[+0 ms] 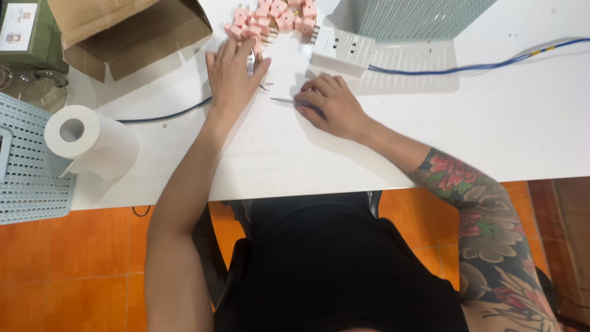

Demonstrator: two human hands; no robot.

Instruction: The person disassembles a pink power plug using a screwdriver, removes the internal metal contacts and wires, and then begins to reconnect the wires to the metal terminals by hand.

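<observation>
Pink plugs (273,17) heaped at the counter's (491,123) far edge meet the left hand (232,74), spread flat, while the right hand (332,107) pinches a thin screwdriver (289,100) — best kept low and steady.

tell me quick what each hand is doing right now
Left hand: open, flat on the white table, fingertips at the pink plugs.
Right hand: closed on a thin screwdriver.

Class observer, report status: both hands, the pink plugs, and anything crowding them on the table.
Left hand flat at the pink plugs. Right hand covering a thin tool. White strip and cardboard box close by.
</observation>
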